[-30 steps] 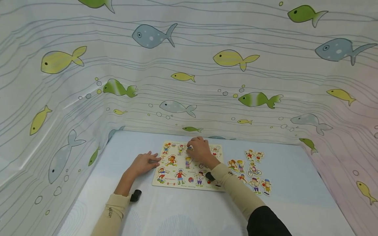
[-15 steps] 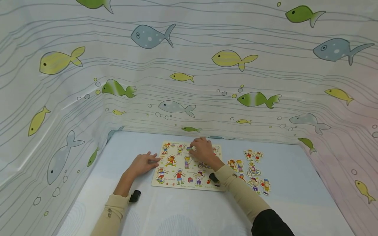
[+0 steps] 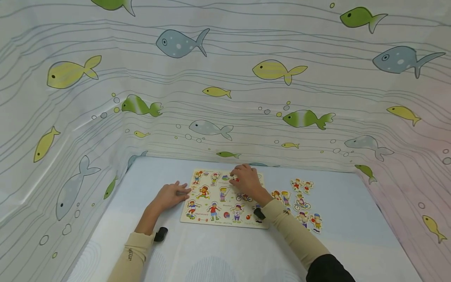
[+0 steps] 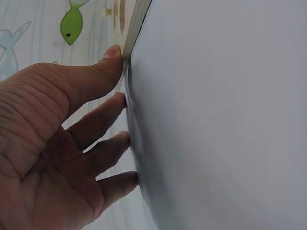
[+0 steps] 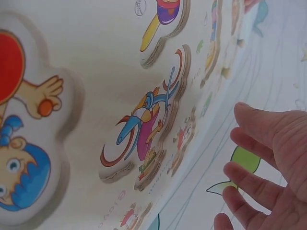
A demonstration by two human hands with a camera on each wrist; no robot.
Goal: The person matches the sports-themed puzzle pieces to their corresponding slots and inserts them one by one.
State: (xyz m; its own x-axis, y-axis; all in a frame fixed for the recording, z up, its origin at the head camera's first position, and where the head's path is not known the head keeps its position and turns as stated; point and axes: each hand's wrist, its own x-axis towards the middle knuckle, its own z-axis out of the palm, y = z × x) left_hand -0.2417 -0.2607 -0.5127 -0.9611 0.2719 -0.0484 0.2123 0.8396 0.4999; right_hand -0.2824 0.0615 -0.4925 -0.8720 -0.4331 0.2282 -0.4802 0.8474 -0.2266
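A flat puzzle board (image 3: pixel 204 204) printed with small sporting figures lies on the table. At its left edge rests my left hand (image 3: pixel 172 196), fingers spread; in the left wrist view the thumb touches the board's edge (image 4: pixel 137 28) and the other fingertips meet the white tabletop. My right hand (image 3: pixel 246 181) is over the board's upper right part, hiding some pictures there. In the right wrist view its fingers (image 5: pixel 254 184) are loosely bent with nothing between them, apart from the board. Nearby in that view are figure-shaped recesses, one with an archer (image 5: pixel 144 122).
Several loose figure pieces, among them a cyclist (image 3: pixel 302 203) and a figure with a red ball (image 3: pixel 316 223), lie right of the board. A fish-patterned sheet (image 3: pixel 211 109) stands around the table's back and sides.
My right hand has shifted a little to the right along the board's top row, uncovering a picture there. The left hand stays at the left edge.
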